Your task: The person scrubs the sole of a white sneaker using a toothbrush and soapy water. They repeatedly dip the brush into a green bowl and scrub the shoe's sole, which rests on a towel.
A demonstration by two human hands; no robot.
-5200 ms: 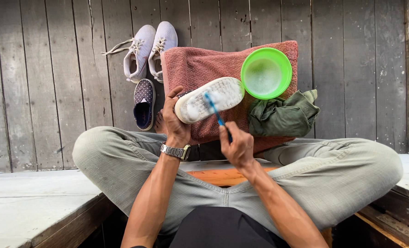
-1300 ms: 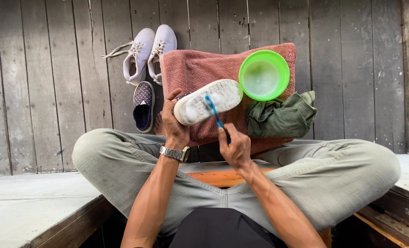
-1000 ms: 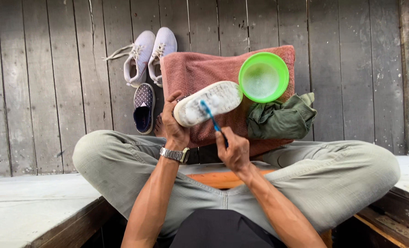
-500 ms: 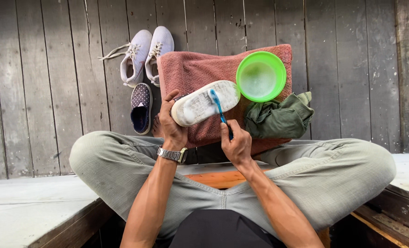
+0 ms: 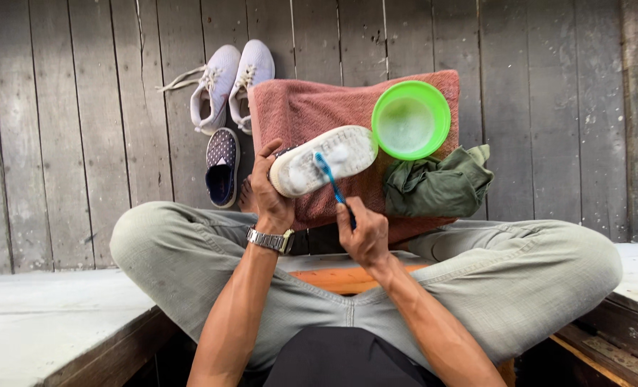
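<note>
View: head camera, looking down over crossed legs in grey-green trousers (image 5: 519, 287) to a weathered grey plank floor (image 5: 61, 129).

Left hand: the left hand (image 5: 270, 190), with a metal wristwatch (image 5: 270, 240) on its wrist, is closed around the near-left end of a white rubber-soled shoe (image 5: 326, 159); the fingers are wrapped round the edge, and the shoe is held sole-up just above a dusty-pink terry towel (image 5: 312, 107).

Right hand: the right hand (image 5: 364, 233) is closed on the handle of a blue plastic toothbrush (image 5: 329, 175); the brush head is pressed to the middle of the foamy sole.

Change: half a second ago the brush head was set nearer the right end of the sole, and a second ago nearer the left; it is now found about midway. The shoe has been kept in the same grip throughout. From this, back-and-forth scrubbing of the sole is judged to be in progress, with foam not yet rinsed off.

Around: a round bright-green plastic bowl (image 5: 410, 120) of cloudy liquid is set on the towel, just right of the shoe; a crumpled olive-green cloth (image 5: 437, 188) lies near it. A pair of pale lilac laced trainers (image 5: 226, 82) and a navy dotted slip-on shoe (image 5: 223, 166) are placed to the left.

Hidden: the upper of the held shoe is turned away and cannot be seen. The bristles are lost in foam. The near edge of the towel is covered by hands and knees.
</note>
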